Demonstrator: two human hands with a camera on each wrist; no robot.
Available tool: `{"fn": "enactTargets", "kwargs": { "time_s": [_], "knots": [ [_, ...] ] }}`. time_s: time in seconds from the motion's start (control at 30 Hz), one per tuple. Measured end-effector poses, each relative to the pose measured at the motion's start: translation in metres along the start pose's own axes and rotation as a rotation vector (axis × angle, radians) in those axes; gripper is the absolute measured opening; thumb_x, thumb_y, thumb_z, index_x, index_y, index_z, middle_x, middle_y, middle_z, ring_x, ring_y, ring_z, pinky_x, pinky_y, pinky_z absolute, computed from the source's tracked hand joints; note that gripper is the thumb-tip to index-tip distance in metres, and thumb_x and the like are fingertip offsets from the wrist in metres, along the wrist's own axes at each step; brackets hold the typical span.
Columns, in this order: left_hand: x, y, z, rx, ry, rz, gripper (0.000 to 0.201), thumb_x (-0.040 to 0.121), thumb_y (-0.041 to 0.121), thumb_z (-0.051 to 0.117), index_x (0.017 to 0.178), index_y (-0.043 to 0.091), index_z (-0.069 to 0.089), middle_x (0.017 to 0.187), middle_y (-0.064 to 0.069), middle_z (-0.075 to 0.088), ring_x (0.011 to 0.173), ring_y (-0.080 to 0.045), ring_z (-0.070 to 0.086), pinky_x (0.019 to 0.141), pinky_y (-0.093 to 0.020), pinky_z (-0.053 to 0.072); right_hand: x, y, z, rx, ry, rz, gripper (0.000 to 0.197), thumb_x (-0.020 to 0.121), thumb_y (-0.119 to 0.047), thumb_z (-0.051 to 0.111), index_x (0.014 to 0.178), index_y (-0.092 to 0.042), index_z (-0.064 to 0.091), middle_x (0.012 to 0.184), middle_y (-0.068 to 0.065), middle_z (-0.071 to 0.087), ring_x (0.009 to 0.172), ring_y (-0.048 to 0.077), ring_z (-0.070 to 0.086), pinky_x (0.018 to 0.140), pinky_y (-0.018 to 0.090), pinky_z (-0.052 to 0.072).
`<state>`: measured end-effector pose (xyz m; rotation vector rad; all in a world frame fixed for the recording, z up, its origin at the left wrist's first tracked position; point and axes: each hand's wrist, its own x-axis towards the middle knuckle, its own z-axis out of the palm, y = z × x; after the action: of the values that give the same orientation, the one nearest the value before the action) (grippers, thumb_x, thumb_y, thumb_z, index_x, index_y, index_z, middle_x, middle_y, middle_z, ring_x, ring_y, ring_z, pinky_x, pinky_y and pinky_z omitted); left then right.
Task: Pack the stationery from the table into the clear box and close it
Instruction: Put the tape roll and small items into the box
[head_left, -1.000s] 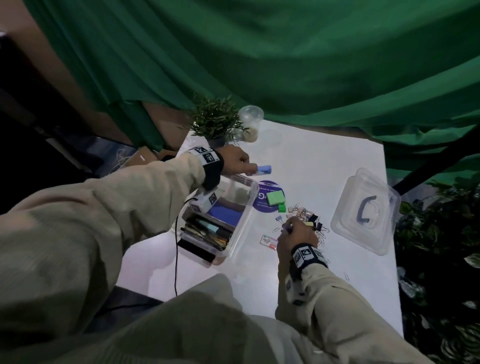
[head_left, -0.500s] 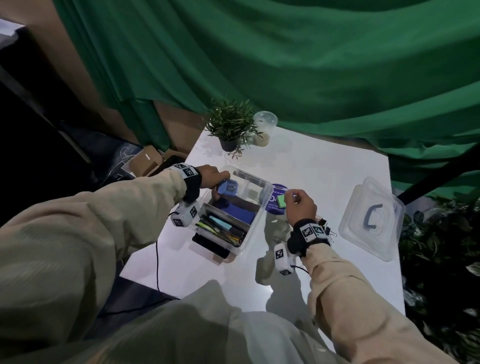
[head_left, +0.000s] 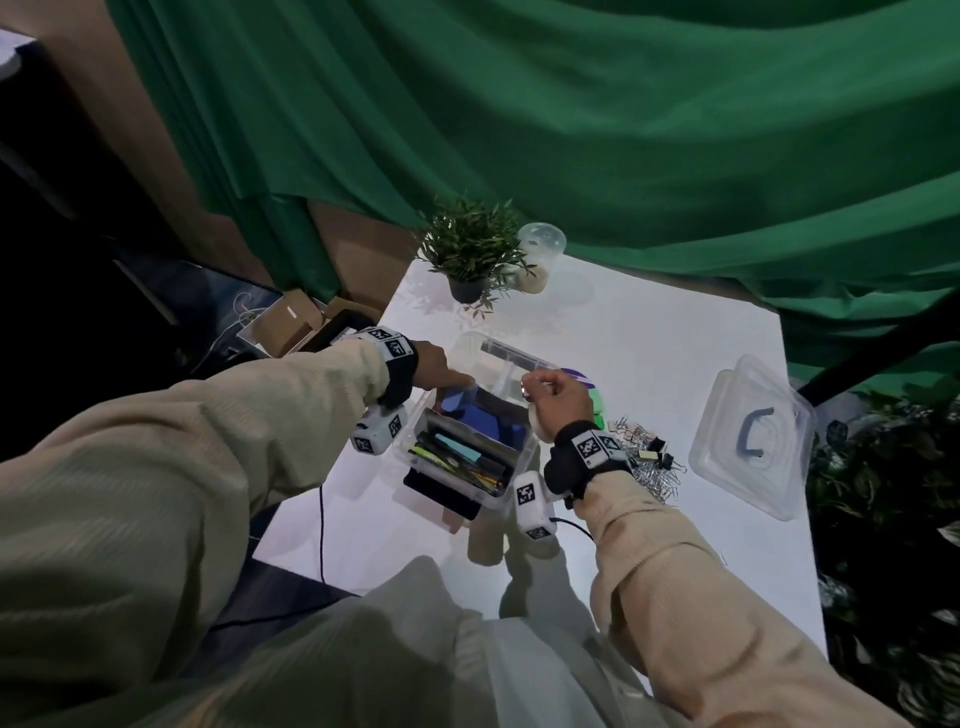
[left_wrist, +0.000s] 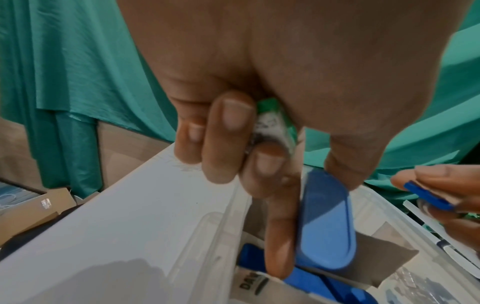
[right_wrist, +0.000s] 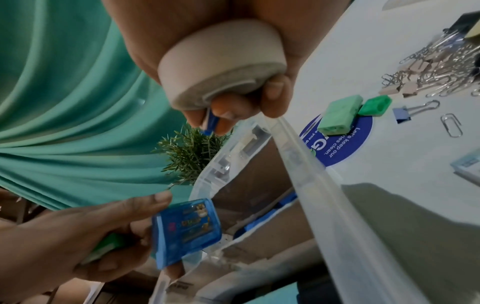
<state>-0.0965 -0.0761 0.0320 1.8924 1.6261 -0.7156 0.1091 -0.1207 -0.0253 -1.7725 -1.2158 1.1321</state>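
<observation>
The clear box stands open on the white table, with pens and a blue pad inside. At its far left corner my left hand pinches a blue translucent case between thumb and forefinger, low inside the box. Its other fingers curl round a small green-and-white item. Over the right rim, my right hand holds a beige tape roll in the palm and pinches a small blue piece.
A green eraser and a green sharpener lie on a blue round sticker right of the box. Beyond them is a pile of clips. The clear lid lies at the far right, a potted plant and cup at the back.
My right hand left the clips and eraser and came over the box's right rim. My left hand brought the blue case from beyond the box down into it.
</observation>
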Motion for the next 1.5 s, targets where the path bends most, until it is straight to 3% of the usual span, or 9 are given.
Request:
{"fn": "enactTargets", "kwargs": {
  "time_s": [0.23,0.4,0.5,0.7,0.83,0.93,1.03,1.2,1.5],
  "knots": [
    [0.01,-0.008,0.0,0.124,0.091,0.072,0.063,0.085,0.071,0.046,0.087,0.014,0.073,0.085,-0.008,0.066,0.076,-0.026,0.059,0.066,-0.029,0.045,0.002,0.001,0.005,-0.019,0.056,0.039,0.017,0.082,-0.031,0.07,0.091,-0.017,0.073,0.089,0.01,0.073,0.084,0.024,0.068,0.081,0.034,0.055],
    [0.014,-0.002,0.005,0.189,0.094,0.16,0.051,0.089,0.062,0.047,0.072,0.017,0.064,0.07,-0.004,0.059,0.069,-0.026,0.056,0.059,-0.027,0.042,-0.001,0.001,0.003,-0.011,0.083,0.037,0.008,0.083,-0.026,0.07,0.085,-0.019,0.072,0.087,0.008,0.072,0.083,0.024,0.067,0.081,0.034,0.055],
    [0.016,0.0,0.007,0.233,0.078,0.174,0.046,0.086,0.059,0.055,0.085,0.014,0.067,0.079,-0.005,0.064,0.073,-0.025,0.059,0.06,-0.026,0.042,-0.001,0.002,0.003,0.004,0.102,0.04,0.006,0.083,-0.026,0.07,0.083,-0.02,0.071,0.087,0.007,0.073,0.085,0.025,0.068,0.082,0.035,0.056],
    [0.019,0.002,0.003,0.346,0.287,0.187,0.038,0.086,0.053,0.058,0.102,0.022,0.071,0.097,-0.007,0.068,0.087,-0.027,0.064,0.067,-0.028,0.047,-0.002,0.002,0.0,-0.01,0.102,0.041,0.011,0.085,-0.027,0.069,0.089,-0.017,0.071,0.079,0.0,0.066,0.079,0.019,0.062,0.076,0.026,0.049],
    [0.022,0.001,0.01,0.349,0.187,0.177,0.045,0.079,0.058,0.065,0.102,0.02,0.072,0.087,-0.003,0.065,0.078,-0.025,0.063,0.063,-0.027,0.049,-0.003,0.003,-0.005,-0.039,0.127,0.058,0.013,0.085,-0.028,0.068,0.091,-0.017,0.071,0.066,-0.012,0.054,0.066,0.009,0.051,0.071,0.021,0.038],
    [0.026,0.001,0.014,0.36,0.133,0.19,0.047,0.079,0.06,0.065,0.102,0.02,0.072,0.094,-0.003,0.069,0.082,-0.026,0.066,0.067,-0.029,0.053,-0.001,0.006,-0.011,-0.02,0.195,0.086,0.014,0.086,-0.029,0.067,0.093,-0.016,0.07,0.073,-0.002,0.059,0.071,0.017,0.053,0.07,0.021,0.037],
    [0.028,0.001,0.017,0.402,0.188,0.207,0.051,0.085,0.064,0.052,0.1,0.018,0.071,0.09,-0.006,0.068,0.079,-0.027,0.066,0.063,-0.028,0.05,0.002,0.01,-0.017,-0.017,0.239,0.133,0.017,0.088,-0.029,0.064,0.097,-0.016,0.07,0.086,0.004,0.062,0.079,0.021,0.055,0.073,0.024,0.041],
    [0.032,0.009,0.023,0.463,0.259,0.191,0.04,0.093,0.046,0.043,0.102,0.016,0.069,0.088,-0.006,0.066,0.077,-0.027,0.064,0.063,-0.028,0.047,0.006,0.016,-0.023,-0.008,0.238,0.164,0.014,0.089,-0.026,0.061,0.095,-0.018,0.07,0.085,0.002,0.063,0.078,0.021,0.057,0.072,0.022,0.04],
    [0.023,0.023,0.02,0.602,0.146,0.168,0.029,0.086,0.045,0.061,0.08,0.016,0.061,0.073,0.0,0.06,0.061,-0.021,0.056,0.059,-0.025,0.046,0.002,0.011,-0.018,0.004,0.16,0.138,0.019,0.082,-0.029,0.071,0.097,-0.019,0.069,0.079,-0.001,0.059,0.067,0.014,0.053,0.059,0.021,0.038]
  ]
}}
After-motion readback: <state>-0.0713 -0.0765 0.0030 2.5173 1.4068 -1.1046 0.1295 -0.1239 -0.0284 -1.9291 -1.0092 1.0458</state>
